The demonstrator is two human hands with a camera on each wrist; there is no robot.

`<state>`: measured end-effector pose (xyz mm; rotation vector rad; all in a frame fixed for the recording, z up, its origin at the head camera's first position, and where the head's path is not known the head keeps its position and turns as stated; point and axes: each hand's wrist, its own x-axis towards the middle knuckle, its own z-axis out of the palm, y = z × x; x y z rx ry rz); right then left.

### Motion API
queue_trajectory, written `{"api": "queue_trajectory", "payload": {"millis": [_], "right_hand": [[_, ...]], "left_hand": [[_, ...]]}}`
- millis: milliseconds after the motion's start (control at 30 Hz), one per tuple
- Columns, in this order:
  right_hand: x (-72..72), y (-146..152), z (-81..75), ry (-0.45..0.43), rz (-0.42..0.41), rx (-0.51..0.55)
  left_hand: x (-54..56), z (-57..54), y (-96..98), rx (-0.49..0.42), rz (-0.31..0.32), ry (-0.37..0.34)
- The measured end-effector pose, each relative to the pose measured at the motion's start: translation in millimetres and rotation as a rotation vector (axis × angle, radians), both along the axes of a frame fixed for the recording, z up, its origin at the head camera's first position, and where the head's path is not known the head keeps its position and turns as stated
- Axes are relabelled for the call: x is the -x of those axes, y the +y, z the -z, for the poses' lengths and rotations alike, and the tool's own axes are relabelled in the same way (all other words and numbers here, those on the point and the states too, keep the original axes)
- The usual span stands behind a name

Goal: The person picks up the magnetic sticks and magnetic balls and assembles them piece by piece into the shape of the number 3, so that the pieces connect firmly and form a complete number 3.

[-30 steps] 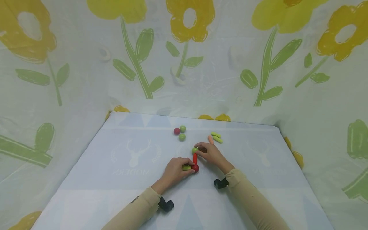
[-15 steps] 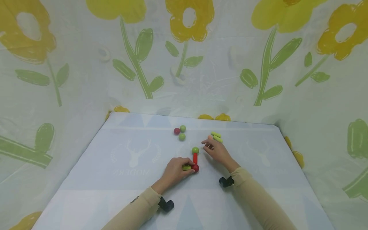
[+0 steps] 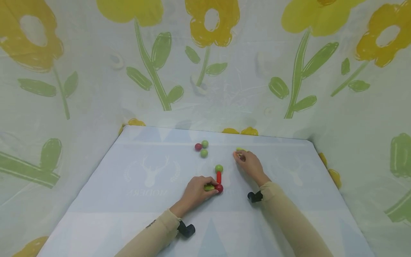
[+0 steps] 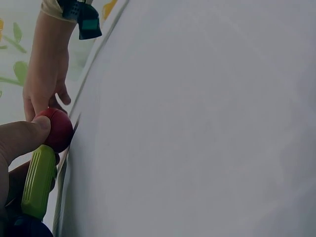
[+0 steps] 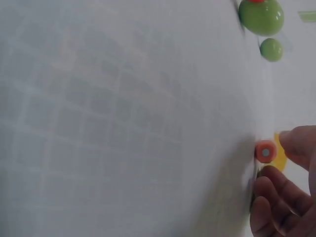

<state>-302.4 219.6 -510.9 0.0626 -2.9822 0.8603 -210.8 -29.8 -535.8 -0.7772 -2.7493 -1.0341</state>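
In the head view my left hand pinches a dark red ball. A yellow-green rod is joined to the ball; the left wrist view shows the thumb on the ball and the ribbed green rod below. A red rod runs from the red ball to a green ball. My right hand is at the orange rod, thumb and fingers spread about it. A gap shows between thumb and rod in the right wrist view.
Two green balls and a red ball lie farther back on the white table. A yellow-green rod shows behind the right hand, which mostly hides the rods there. Flower-printed curtains stand round the table.
My right hand has let go of the green ball and moved right and back to the orange rod. The green ball stays at the red rod's end. My left hand keeps its hold.
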Motion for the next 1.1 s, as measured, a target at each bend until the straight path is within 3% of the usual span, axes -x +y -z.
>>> {"api": "queue_trajectory", "payload": {"millis": [433, 833, 1100], "right_hand": [[7.4, -4.8, -2.0, -0.1, 0.008, -0.044], [3.9, -10.8, -11.0, -0.349, -0.037, -0.01], [-1.7, -14.8, -10.2, -0.359, -0.097, -0.023]], "left_hand": [[-0.6, -0.2, 1.3, -0.003, 0.001, -0.007], [-3.0, -2.1, -0.3, -0.009, 0.002, 0.002], [-1.5, -0.8, -0.1, -0.001, -0.002, 0.008]]}}
